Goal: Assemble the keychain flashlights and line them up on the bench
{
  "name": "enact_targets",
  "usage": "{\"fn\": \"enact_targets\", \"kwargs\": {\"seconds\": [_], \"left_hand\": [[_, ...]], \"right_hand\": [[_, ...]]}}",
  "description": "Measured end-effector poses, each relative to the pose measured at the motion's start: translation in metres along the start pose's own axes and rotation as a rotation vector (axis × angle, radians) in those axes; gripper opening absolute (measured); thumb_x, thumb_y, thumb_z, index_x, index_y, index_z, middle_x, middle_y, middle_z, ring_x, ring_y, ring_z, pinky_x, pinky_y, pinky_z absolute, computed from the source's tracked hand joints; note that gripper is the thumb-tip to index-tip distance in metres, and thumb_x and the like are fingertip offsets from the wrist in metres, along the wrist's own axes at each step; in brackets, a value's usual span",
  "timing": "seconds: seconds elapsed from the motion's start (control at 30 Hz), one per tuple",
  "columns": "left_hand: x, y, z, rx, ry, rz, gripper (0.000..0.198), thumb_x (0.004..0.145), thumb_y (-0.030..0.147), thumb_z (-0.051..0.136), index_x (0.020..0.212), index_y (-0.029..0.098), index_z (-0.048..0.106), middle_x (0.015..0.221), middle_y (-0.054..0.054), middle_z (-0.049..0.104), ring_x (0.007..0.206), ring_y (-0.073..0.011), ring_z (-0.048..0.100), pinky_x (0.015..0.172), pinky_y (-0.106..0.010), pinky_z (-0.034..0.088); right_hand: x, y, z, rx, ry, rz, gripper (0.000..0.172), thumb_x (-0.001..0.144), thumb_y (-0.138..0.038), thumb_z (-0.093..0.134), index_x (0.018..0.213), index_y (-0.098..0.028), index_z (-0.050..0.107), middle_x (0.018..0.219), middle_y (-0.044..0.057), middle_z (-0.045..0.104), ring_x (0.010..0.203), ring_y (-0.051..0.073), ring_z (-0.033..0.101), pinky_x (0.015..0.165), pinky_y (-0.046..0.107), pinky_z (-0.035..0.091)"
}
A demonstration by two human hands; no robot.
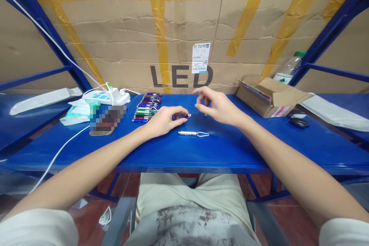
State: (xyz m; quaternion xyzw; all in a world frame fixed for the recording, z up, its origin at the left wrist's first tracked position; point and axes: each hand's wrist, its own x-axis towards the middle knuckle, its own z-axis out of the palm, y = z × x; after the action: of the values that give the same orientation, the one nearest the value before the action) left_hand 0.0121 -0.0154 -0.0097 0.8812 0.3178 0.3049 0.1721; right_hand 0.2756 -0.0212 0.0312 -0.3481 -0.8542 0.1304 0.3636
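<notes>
Biggest 1st: taped cardboard wall (115, 52) w/ "LED" printed on it, behind the blue metal workbench (167, 157). On the bench, R side: small cardboard box (259, 96), flaps up. L side: row of multicolour penlights (141, 113), laid approx. parallel, cords/clips bunched at the R ends.

R hand (219, 105) hovers above the bench, thumb & index apart, nothing visible between. L hand (165, 120) rests low near the bench, thumb & fingertips pinching a small dark-blue piece w/ shiny end (188, 115); rest hidden by fingers, so can't tell if it's whole. Silver penlight (187, 133) w/ carabiner lies loose just nearer the body, untouched. Tiny bit (205, 115) below the R hand, too small to ID.

To do it well, I'd say: keep the L pinch firm & low, shiny end exposed, bring R fingertips in square, and mind small bits, prob. easy to roll or lose.
</notes>
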Motion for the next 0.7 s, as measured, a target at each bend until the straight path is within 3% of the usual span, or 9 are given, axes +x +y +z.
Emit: {"fn": "enact_targets", "kwargs": {"seconds": [0.17, 0.3, 0.47, 0.7], "left_hand": [[0.0, 0.001, 0.0, 0.018, 0.021, -0.017, 0.027, 0.103, 0.041, 0.068, 0.121, 0.022, 0.076, 0.106, -0.003, 0.081, 0.085, -0.0179, 0.071, 0.08, -0.03, 0.055], [0.0, 0.001, -0.001, 0.045, 0.042, 0.002, 0.028, 0.104, 0.04, 0.067, 0.124, 0.022, 0.075, 0.109, -0.004, 0.079, 0.086, -0.0174, 0.07, 0.081, -0.031, 0.055], [0.001, -0.002, 0.0, 0.063, 0.04, 0.019, 0.028, 0.105, 0.04, 0.065, 0.124, 0.022, 0.075, 0.113, -0.005, 0.078, 0.088, -0.0184, 0.07, 0.081, -0.032, 0.055], [0.001, -0.004, 0.0, 0.059, 0.035, 0.032, 0.028, 0.106, 0.039, 0.065, 0.125, 0.022, 0.075, 0.114, -0.005, 0.078, 0.088, -0.0181, 0.069, 0.082, -0.032, 0.055]], "right_hand": [[0.003, 0.015, -0.008, -0.185, -0.003, 0.068, 0.019, 0.099, -0.026, 0.06, 0.115, -0.021, 0.069, 0.101, 0.007, 0.077, 0.081, 0.022, 0.066, 0.079, 0.034, 0.047], [0.003, 0.033, -0.02, -0.396, -0.243, 0.142, 0.004, 0.096, -0.023, 0.066, 0.095, -0.022, 0.07, 0.096, 0.007, 0.079, 0.086, 0.024, 0.069, 0.075, 0.032, 0.043], [0.002, 0.042, -0.021, -0.478, -0.442, 0.207, 0.003, 0.096, -0.024, 0.071, 0.095, -0.022, 0.072, 0.1, 0.005, 0.082, 0.086, 0.023, 0.071, 0.073, 0.03, 0.043], [0.0, 0.045, -0.012, -0.489, -0.484, 0.177, 0.003, 0.094, -0.021, 0.069, 0.094, -0.024, 0.071, 0.1, 0.005, 0.081, 0.086, 0.023, 0.071, 0.073, 0.031, 0.043]]}}
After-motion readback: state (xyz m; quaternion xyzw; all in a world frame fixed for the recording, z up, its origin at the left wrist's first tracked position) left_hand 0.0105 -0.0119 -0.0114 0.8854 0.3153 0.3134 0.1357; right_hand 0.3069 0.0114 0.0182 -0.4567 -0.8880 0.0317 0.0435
